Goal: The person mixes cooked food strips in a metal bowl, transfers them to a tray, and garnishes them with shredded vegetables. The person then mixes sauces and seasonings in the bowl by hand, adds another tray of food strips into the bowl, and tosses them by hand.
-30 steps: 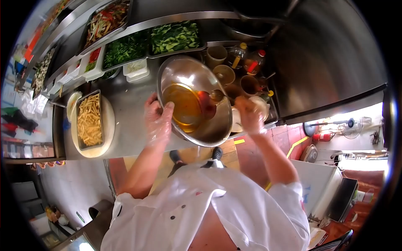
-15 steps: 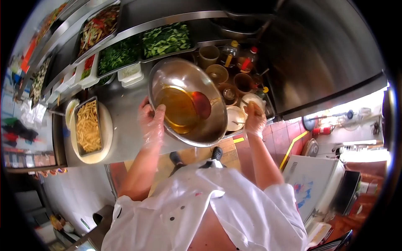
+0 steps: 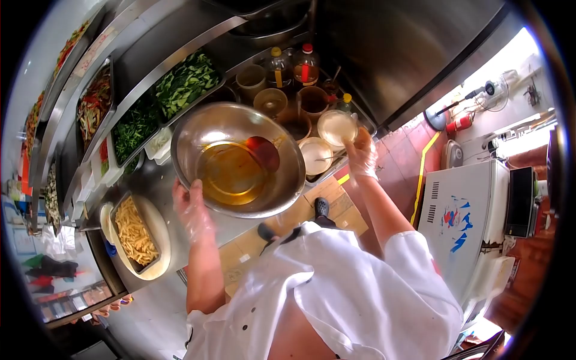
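Note:
A wide stainless steel mixing bowl [image 3: 288, 135] is tilted in my gloved left hand [image 3: 193, 207], which grips its near left rim with the thumb on top. Amber liquid [image 3: 231, 174] pools in the bowl beside a dark red patch of sauce [image 3: 264, 153]. My gloved right hand [image 3: 362, 155] has its fingers closed at the near right edge of a round container of white powder [image 3: 337, 127]; whatever is pinched there is hidden. A second pale container [image 3: 315, 156] with a thin handle in it stands just left of that hand.
Several sauce pots, including a brown one [image 3: 313, 101], and bottles, one red-capped [image 3: 306, 65], stand behind the bowl. Leafy greens [image 3: 186, 84] fill trays at the back. A tray of pale cut strips [image 3: 135, 231] rests at left. A white appliance [image 3: 462, 210] stands at right.
The camera view has turned, so the counter appears rotated. The bowl stays in my left hand and now appears lower left. My right hand remains beside the white powder container, fingers still closed.

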Demonstrator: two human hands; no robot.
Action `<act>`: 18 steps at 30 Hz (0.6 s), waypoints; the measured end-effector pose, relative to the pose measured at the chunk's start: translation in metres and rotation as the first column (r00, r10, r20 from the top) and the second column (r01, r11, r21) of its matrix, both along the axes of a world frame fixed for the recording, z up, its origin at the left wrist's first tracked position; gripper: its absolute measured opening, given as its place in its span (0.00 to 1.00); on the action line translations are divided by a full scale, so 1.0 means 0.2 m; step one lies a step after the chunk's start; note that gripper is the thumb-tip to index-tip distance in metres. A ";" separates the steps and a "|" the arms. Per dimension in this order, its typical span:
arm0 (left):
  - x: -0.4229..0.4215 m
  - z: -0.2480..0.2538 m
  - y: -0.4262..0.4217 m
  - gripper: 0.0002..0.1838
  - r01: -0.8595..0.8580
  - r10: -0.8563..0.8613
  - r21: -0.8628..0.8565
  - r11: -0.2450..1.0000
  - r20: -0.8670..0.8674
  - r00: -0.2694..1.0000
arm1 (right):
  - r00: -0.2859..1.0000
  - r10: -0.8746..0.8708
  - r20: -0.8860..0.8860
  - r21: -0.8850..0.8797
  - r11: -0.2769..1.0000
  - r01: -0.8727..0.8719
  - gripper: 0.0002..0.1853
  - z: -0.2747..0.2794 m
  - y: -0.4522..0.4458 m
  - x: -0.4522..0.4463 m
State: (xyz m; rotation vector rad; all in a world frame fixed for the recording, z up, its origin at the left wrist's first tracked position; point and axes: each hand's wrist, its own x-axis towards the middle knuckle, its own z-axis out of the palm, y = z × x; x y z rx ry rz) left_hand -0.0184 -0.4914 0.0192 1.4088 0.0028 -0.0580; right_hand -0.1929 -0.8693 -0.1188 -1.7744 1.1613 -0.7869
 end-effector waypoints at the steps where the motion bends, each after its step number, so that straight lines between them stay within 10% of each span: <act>1: 0.00 -0.01 0.01 0.15 0.010 -0.010 -0.002 1.000 0.005 1.000 | 0.999 0.022 -0.035 0.007 1.000 -0.022 0.33 0.04 0.00 -0.08; 6: -0.01 0.03 -0.02 0.19 -0.022 0.022 -0.016 1.000 -0.051 0.998 | 0.976 0.192 -0.104 0.403 0.905 -0.135 0.42 -0.05 0.11 -0.19; 14: -0.01 0.07 -0.02 0.22 0.032 -0.030 0.024 0.999 -0.052 0.998 | 0.769 0.572 -0.288 0.000 0.802 -0.597 0.14 -0.04 0.06 -0.07; 18: -0.03 0.08 -0.03 0.21 -0.003 0.003 -0.004 1.000 -0.073 0.997 | 0.854 0.481 -0.198 -0.046 0.866 -0.499 0.13 0.00 0.03 -0.12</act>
